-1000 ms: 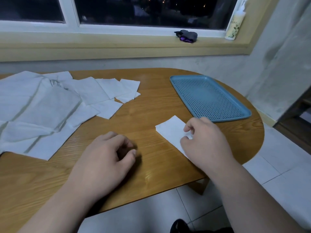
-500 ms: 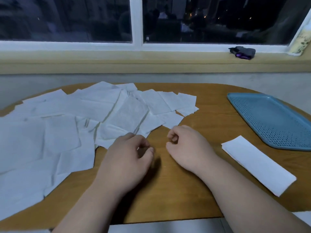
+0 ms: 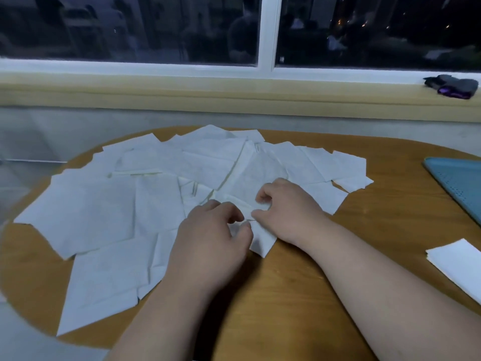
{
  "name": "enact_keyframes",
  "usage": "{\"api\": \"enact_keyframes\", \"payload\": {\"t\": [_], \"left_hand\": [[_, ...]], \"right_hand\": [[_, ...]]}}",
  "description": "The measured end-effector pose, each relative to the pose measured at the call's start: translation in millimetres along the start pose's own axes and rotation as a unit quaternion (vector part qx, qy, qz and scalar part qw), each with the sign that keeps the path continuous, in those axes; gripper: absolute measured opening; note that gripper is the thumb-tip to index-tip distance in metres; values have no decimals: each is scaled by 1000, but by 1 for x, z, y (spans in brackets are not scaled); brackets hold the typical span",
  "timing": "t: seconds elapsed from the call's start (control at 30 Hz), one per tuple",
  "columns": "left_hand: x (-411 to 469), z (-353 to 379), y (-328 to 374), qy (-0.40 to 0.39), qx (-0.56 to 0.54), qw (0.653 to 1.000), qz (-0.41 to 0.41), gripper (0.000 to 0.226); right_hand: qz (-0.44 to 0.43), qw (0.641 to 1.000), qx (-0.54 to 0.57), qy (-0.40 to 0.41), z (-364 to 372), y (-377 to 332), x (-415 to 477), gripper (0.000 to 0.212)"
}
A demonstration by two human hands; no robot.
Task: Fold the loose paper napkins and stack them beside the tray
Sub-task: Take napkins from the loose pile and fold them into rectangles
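- While both of our hands meet at the near right edge of the loose paper napkins [image 3: 161, 204], we are picking out the next sheet to fold.
- Our left hand [image 3: 210, 238] pinches thumb against fingers on a lifted corner of one napkin [image 3: 260, 243], whose point hangs toward us over the bare wood.
- Our right hand [image 3: 283, 209] is curled shut, pressing down on the same sheet just beyond the pinch.
- To do this well, we judge we should peel off a single sheet, since the thin overlapping paper will likely drag its neighbours along; holding the sheets beneath flat while lifting should help.
- Once it is free, we would pull it onto open desk [image 3: 299, 295], match the edges, and press the crease flat before moving it.
- One folded napkin [image 3: 458, 264] already lies at the far right, near the blue perforated tray [image 3: 458, 183] but apart from it; that is where the stack seems to begin.
- Most of the napkins remain unfolded, spread across the left and middle of the desk, so we judge the task to be at an early stage.
- Nothing blocks the path between the spread and the tray.
- A dark bundle with purple [image 3: 453, 86] sits on the window sill, well away from the work.
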State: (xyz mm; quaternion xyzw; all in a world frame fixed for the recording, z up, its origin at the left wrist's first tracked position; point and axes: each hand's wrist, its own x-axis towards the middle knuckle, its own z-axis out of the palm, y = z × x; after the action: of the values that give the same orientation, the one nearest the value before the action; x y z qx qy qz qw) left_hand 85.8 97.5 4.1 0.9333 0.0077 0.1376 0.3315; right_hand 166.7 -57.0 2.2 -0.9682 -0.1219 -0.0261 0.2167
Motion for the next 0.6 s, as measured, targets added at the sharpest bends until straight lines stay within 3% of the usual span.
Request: {"api": "enact_keyframes", "payload": {"t": [0.07,0.3,0.5,0.6], "left_hand": [[0,-1,-2,-3,1,1000,0,12],[0,-4,-5,-1,-17,1000,-7,9],[-2,-5,-4,0,-22,1000,6,9],[-5,-3,-2,-18,-18,999,41,20]], "right_hand": [[-1,1000,5,6,-1,1,1,6],[11,997,71,31,-5,5,-3,12],[5,997,60,57,-18,7,-19,12],[-1,996,64,55,-32,14,-49,13]]}}
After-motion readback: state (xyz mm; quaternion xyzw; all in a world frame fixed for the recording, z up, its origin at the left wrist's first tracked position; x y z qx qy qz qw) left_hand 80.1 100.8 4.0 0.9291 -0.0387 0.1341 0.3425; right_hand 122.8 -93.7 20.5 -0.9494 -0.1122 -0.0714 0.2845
